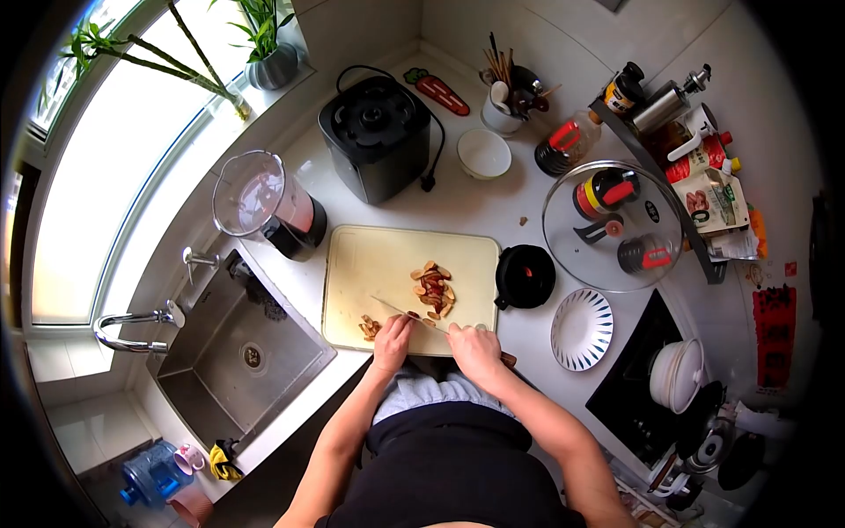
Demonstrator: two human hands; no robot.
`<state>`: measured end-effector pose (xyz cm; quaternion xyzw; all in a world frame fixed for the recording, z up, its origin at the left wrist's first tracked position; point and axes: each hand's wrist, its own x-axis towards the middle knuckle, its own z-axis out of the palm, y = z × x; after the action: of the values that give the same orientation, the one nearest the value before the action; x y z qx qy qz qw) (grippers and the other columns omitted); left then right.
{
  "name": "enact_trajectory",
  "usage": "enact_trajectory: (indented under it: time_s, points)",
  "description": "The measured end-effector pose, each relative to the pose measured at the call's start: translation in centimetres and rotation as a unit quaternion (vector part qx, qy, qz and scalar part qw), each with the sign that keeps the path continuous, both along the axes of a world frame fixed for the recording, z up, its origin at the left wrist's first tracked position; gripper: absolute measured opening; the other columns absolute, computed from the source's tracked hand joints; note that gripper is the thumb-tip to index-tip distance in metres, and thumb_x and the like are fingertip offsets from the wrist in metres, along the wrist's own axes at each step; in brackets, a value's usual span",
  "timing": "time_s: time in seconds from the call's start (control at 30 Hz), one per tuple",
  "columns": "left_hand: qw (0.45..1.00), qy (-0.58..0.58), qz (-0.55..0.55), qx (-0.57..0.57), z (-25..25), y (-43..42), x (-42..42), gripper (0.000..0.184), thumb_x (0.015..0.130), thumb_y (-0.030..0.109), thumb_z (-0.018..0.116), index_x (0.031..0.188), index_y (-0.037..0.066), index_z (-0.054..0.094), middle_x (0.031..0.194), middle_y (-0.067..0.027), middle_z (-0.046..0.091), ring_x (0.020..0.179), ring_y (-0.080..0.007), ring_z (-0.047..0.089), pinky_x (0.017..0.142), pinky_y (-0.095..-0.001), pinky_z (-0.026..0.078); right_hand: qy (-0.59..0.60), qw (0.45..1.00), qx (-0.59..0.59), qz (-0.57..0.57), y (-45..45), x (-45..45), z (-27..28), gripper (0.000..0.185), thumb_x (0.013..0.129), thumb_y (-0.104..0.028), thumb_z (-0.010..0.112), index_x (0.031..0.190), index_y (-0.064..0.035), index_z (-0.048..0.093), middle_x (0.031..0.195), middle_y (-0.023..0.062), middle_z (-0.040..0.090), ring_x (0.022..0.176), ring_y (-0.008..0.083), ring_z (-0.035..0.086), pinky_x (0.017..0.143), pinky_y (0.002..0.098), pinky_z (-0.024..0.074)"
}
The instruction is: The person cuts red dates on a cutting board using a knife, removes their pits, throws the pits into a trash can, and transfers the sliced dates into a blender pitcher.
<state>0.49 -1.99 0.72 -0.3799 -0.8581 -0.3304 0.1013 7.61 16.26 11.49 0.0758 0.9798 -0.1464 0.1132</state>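
Observation:
My right hand point(475, 346) is wrapped around a kitchen knife point(394, 308), its brown handle end showing past the hand. The blade points left, low over a cream cutting board point(361, 264). My left hand point(393, 339) is closed at the board's near edge, fingertips pressed on a small brown food piece point(413, 314) beside the blade. Beyond the blade lies a pile of reddish-brown pieces point(431, 286) with paler slices around it. A smaller heap of cut pieces point(369, 328) sits left of my left hand. What food this is, I cannot tell.
Left are a sink point(238, 352) and a blender jug point(264, 202); behind, a blender base point(374, 136) and white bowl point(484, 154). A black container point(525, 275), patterned plate point(582, 330) and glass lid point(563, 229) stand right. A white pot point(678, 374) sits on the cooktop point(629, 387).

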Motion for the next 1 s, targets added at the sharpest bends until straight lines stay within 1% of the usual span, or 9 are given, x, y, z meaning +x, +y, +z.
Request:
enact_trajectory:
  time_s: [0.13, 0.2, 0.23, 0.3, 0.4, 0.53, 0.63, 0.83, 1.0]
  points:
    - [1.000, 0.001, -0.003, 0.000, 0.1, 0.0, -0.2, 0.034, 0.071, 0.001, 0.062, 0.105, 0.000, 0.069, 0.110, -0.0096, 0.066, 0.097, -0.0267, 0.065, 0.079, -0.0342, 0.057, 0.010, 1.000, 0.000, 0.004, -0.3, -0.1, -0.9, 0.025, 0.094, -0.028, 0.064, 0.082, -0.0055, 0.063, 0.067, 0.0160, 0.067, 0.064, 0.0347, 0.069, 0.059, 0.0454, 0.0552]
    - [1.000, -0.004, -0.009, 0.006, 0.2, 0.1, -0.3, 0.035, 0.071, 0.001, 0.062, 0.105, 0.000, 0.068, 0.111, -0.0095, 0.066, 0.097, -0.0268, 0.065, 0.079, -0.0343, 0.057, -0.032, 0.999, -0.019, 0.003, -0.3, -0.7, -1.6, 0.021, 0.095, -0.026, 0.061, 0.090, -0.0061, 0.064, 0.072, 0.0155, 0.070, 0.070, 0.0341, 0.072, 0.065, 0.0442, 0.0575]
    - [1.000, -0.008, -0.016, 0.012, 0.4, 0.0, -0.4, 0.035, 0.071, 0.001, 0.062, 0.106, 0.001, 0.068, 0.111, -0.0095, 0.066, 0.097, -0.0268, 0.064, 0.079, -0.0344, 0.057, -0.032, 0.999, -0.021, 0.005, -0.5, -0.9, -2.2, 0.021, 0.095, -0.026, 0.061, 0.090, -0.0061, 0.064, 0.072, 0.0155, 0.070, 0.070, 0.0341, 0.072, 0.065, 0.0442, 0.0575]
    - [1.000, -0.004, -0.017, 0.010, 0.4, 0.1, -0.4, 0.036, 0.071, 0.001, 0.062, 0.106, 0.001, 0.068, 0.111, -0.0095, 0.066, 0.097, -0.0270, 0.064, 0.080, -0.0349, 0.057, 0.026, 0.999, -0.026, -0.014, -0.8, -1.1, -3.0, 0.028, 0.094, -0.030, 0.064, 0.083, -0.0049, 0.063, 0.067, 0.0163, 0.068, 0.063, 0.0352, 0.069, 0.059, 0.0454, 0.0551]
    - [1.000, 0.003, -0.022, 0.005, 0.0, 0.1, -0.2, 0.038, 0.071, 0.002, 0.062, 0.109, 0.001, 0.067, 0.111, -0.0100, 0.065, 0.096, -0.0277, 0.064, 0.081, -0.0361, 0.056, 0.038, 0.997, -0.051, -0.035, -1.3, -1.3, -3.6, 0.029, 0.095, -0.031, 0.063, 0.083, -0.0046, 0.065, 0.067, 0.0170, 0.068, 0.065, 0.0353, 0.070, 0.060, 0.0459, 0.0549]
    - [1.000, -0.016, 0.002, 0.001, -0.1, -0.4, 0.1, 0.039, 0.073, 0.002, 0.062, 0.111, 0.003, 0.068, 0.105, -0.0106, 0.064, 0.094, -0.0279, 0.063, 0.080, -0.0368, 0.055, 0.036, 0.995, -0.066, -0.070, -1.3, -2.0, -3.6, 0.031, 0.095, -0.033, 0.063, 0.084, -0.0045, 0.066, 0.067, 0.0185, 0.067, 0.066, 0.0371, 0.069, 0.060, 0.0473, 0.0546]
    - [0.999, -0.033, -0.002, 0.003, -0.1, -0.9, 0.4, 0.040, 0.073, 0.002, 0.061, 0.112, 0.005, 0.068, 0.102, -0.0105, 0.063, 0.092, -0.0278, 0.063, 0.079, -0.0372, 0.054, 0.013, 0.989, -0.113, -0.094, -0.4, -1.9, -2.9, 0.032, 0.095, -0.033, 0.062, 0.084, -0.0032, 0.066, 0.069, 0.0209, 0.067, 0.068, 0.0396, 0.069, 0.064, 0.0490, 0.0543]
    - [1.000, -0.021, 0.005, -0.001, 0.0, -1.2, 0.5, 0.041, 0.072, 0.002, 0.061, 0.112, 0.005, 0.069, 0.103, -0.0099, 0.064, 0.093, -0.0271, 0.063, 0.079, -0.0366, 0.055, 0.008, 0.992, -0.098, -0.083, -0.5, 0.2, 0.5, 0.031, 0.096, -0.031, 0.062, 0.085, -0.0024, 0.066, 0.073, 0.0190, 0.068, 0.070, 0.0382, 0.069, 0.064, 0.0486, 0.0539]
    - [1.000, -0.012, -0.009, 0.006, 0.7, -1.0, 0.2, 0.038, 0.072, 0.003, 0.061, 0.109, 0.003, 0.069, 0.108, -0.0099, 0.065, 0.095, -0.0269, 0.064, 0.081, -0.0358, 0.055, 0.013, 0.994, -0.081, -0.075, -1.3, 1.4, 0.5, 0.030, 0.096, -0.030, 0.062, 0.082, -0.0030, 0.064, 0.071, 0.0177, 0.067, 0.068, 0.0381, 0.068, 0.062, 0.0484, 0.0538]
